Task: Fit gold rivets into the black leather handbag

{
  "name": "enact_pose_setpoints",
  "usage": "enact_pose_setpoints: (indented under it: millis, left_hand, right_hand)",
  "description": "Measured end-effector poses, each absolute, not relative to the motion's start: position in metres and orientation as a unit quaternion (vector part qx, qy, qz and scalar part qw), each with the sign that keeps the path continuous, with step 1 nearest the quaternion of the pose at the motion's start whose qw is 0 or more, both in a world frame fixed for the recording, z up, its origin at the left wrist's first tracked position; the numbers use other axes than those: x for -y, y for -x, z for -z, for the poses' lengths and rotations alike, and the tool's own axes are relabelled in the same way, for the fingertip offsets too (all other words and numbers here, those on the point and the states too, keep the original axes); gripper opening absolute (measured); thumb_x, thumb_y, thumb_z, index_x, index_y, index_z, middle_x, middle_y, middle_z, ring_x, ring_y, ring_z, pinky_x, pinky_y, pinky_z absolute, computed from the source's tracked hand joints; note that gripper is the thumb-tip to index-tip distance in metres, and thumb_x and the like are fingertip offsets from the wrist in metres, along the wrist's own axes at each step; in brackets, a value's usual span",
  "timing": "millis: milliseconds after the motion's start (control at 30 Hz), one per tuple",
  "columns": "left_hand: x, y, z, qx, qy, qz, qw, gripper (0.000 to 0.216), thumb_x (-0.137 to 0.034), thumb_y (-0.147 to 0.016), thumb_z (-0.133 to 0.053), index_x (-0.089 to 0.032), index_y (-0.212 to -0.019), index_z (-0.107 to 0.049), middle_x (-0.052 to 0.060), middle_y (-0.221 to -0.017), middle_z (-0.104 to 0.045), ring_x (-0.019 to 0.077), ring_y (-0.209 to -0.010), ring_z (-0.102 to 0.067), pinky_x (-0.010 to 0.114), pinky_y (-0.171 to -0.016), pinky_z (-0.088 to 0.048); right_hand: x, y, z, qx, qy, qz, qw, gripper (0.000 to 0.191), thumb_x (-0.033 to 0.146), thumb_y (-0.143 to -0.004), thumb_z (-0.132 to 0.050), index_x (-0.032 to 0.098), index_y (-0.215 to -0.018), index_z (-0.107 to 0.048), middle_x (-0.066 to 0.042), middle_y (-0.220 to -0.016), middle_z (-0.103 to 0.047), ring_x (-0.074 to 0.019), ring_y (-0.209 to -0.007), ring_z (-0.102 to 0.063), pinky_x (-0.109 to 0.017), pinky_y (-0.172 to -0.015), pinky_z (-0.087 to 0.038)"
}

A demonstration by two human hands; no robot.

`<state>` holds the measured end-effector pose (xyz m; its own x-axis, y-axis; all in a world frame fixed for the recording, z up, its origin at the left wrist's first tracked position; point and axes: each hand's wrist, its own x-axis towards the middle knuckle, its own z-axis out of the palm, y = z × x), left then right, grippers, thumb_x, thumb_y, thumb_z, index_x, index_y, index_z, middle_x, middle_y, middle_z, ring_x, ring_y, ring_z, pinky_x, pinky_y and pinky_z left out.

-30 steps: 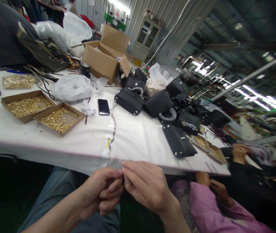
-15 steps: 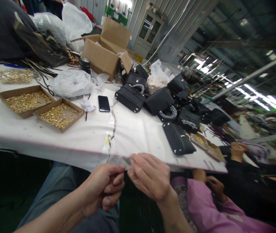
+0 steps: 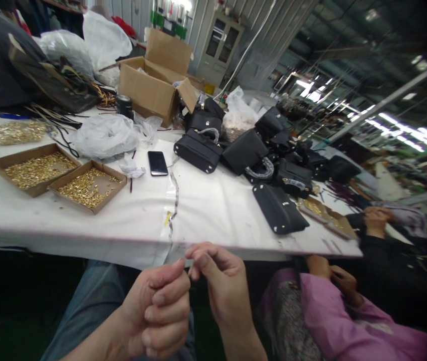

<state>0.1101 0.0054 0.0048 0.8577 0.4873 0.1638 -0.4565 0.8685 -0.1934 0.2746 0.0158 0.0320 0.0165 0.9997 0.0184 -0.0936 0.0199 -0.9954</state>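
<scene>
In front of the table edge, above my lap, my left hand point(image 3: 164, 306) is closed, its thumb pressed against the curled fingers. If anything is pinched in it, it is too small to make out. Fingertip to fingertip with it, my right hand point(image 3: 221, 281) bends its thumb and fingers toward the left thumb tip. What its fingers hold, if anything, does not show. Beyond the hands lies the white-covered table point(image 3: 213, 215). A phone point(image 3: 158, 163) rests on it, left of a taped crack in the cover.
Two shallow cardboard trays point(image 3: 85, 205) of small gold metal pieces sit at the left. Several black handbags point(image 3: 279, 210) crowd the right side. Farther back stand an open carton point(image 3: 146, 87) and plastic bags point(image 3: 102, 135). A person in a pink sleeve point(image 3: 330, 311) sits close on the right.
My right hand has turned over, so its thumb side now faces me. My left hand has rolled so its curled fingers show more. The view has shifted slightly.
</scene>
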Motion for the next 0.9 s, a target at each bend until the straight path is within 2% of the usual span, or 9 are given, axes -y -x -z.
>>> enact_pose_setpoints:
  millis: [100,200,400,700,833,900]
  left_hand:
    - [-0.001,-0.112,0.0,0.107,0.084,-0.25,0.959,0.059,-0.041,-0.11,-0.05,-0.023,-0.054,-0.048,-0.006,-0.035,-0.025,0.0106,-0.022,-0.018,0.026,-0.028,-0.029]
    - [0.001,-0.111,0.005,0.098,0.09,-0.264,0.955,0.06,-0.042,-0.11,-0.049,-0.024,-0.053,-0.046,-0.006,-0.034,-0.024,0.0104,-0.021,-0.017,0.026,-0.028,-0.031]
    - [0.001,-0.108,0.011,0.106,0.105,-0.276,0.949,0.057,-0.038,-0.105,-0.055,-0.024,-0.051,-0.045,-0.006,-0.033,-0.024,0.0111,-0.02,-0.018,0.028,-0.028,-0.034]
    - [0.001,-0.107,0.011,0.097,0.095,-0.286,0.949,0.06,-0.038,-0.104,-0.057,-0.023,-0.049,-0.042,-0.006,-0.033,-0.024,0.0094,-0.02,-0.016,0.025,-0.027,-0.033]
    - [0.001,-0.106,0.011,0.126,0.085,-0.287,0.946,0.059,-0.04,-0.106,-0.054,-0.023,-0.051,-0.044,-0.006,-0.035,-0.026,0.0099,-0.021,-0.019,0.025,-0.029,-0.033]
    - [0.0,-0.106,0.009,0.121,0.063,-0.292,0.947,0.059,-0.043,-0.108,-0.054,-0.023,-0.053,-0.045,-0.006,-0.037,-0.027,0.01,-0.023,-0.021,0.025,-0.03,-0.034]
  right_hand:
    - [-0.014,-0.261,-0.032,0.434,0.444,-0.595,0.51,0.021,0.039,-0.1,-0.083,0.02,-0.109,-0.086,-0.01,-0.109,-0.083,-0.0183,-0.083,-0.072,-0.029,-0.079,-0.06]
    - [-0.015,-0.255,-0.04,0.438,0.403,-0.637,0.49,0.024,0.041,-0.097,-0.083,0.019,-0.103,-0.087,-0.012,-0.113,-0.082,-0.024,-0.098,-0.075,-0.032,-0.089,-0.061]
    - [-0.017,-0.248,-0.046,0.411,0.393,-0.668,0.48,0.02,0.038,-0.091,-0.084,0.018,-0.094,-0.085,-0.008,-0.095,-0.08,-0.0217,-0.089,-0.073,-0.03,-0.086,-0.06]
    - [-0.019,-0.242,-0.05,0.407,0.409,-0.658,0.483,0.013,0.031,-0.084,-0.084,0.018,-0.084,-0.083,-0.007,-0.095,-0.077,-0.0202,-0.086,-0.072,-0.029,-0.082,-0.06]
    - [-0.02,-0.239,-0.05,0.406,0.407,-0.666,0.475,0.014,0.031,-0.085,-0.084,0.018,-0.083,-0.081,-0.007,-0.096,-0.076,-0.0194,-0.085,-0.07,-0.029,-0.081,-0.059]
    - [-0.021,-0.238,-0.047,0.403,0.401,-0.672,0.475,0.014,0.032,-0.088,-0.084,0.018,-0.089,-0.081,-0.006,-0.095,-0.076,-0.0187,-0.084,-0.069,-0.028,-0.08,-0.059]
